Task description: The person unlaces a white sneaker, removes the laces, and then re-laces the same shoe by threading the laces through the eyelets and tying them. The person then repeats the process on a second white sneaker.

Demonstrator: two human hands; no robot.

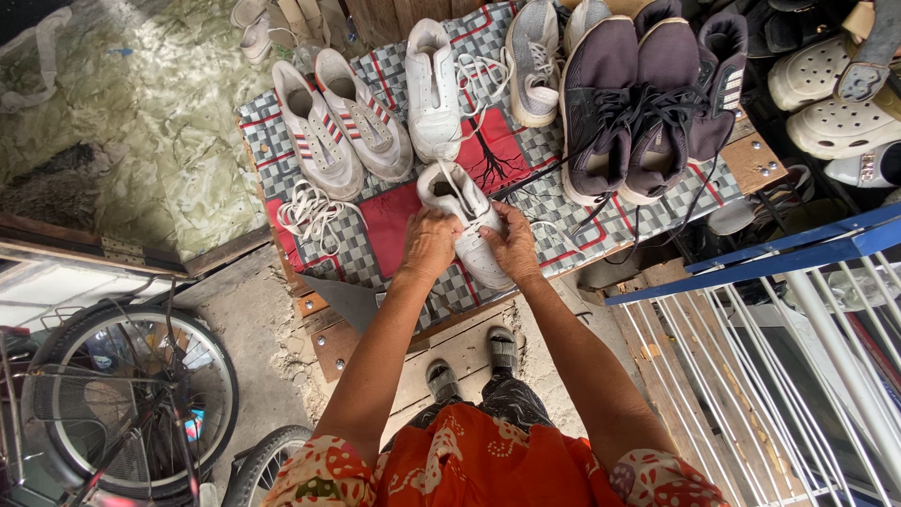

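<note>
Orange patterned cloth (479,465) fills the near edge of the head view, with two grey-sandalled feet (472,366) below it on a wooden step (450,352). Both forearms reach up to a white sneaker (466,221) lying on a checked grey, red and white mat (394,235) over a wooden bench. The left hand (429,242) clasps the sneaker's left side, fingers curled round it; the right hand (512,242) grips the opposite side, fingers bent over the upper near the tongue. Just left of the hands, a loose white lace (310,211) lies coiled on the mat. Beyond stand a pair of white shoes with red stripes (343,122), a single white shoe (434,89), a grey one (533,61) and dark purple-grey trainers (638,103) with trailing laces. A bicycle wheel (131,394) sits at the lower left, and a blue-and-white rail (798,282) at right.
</note>
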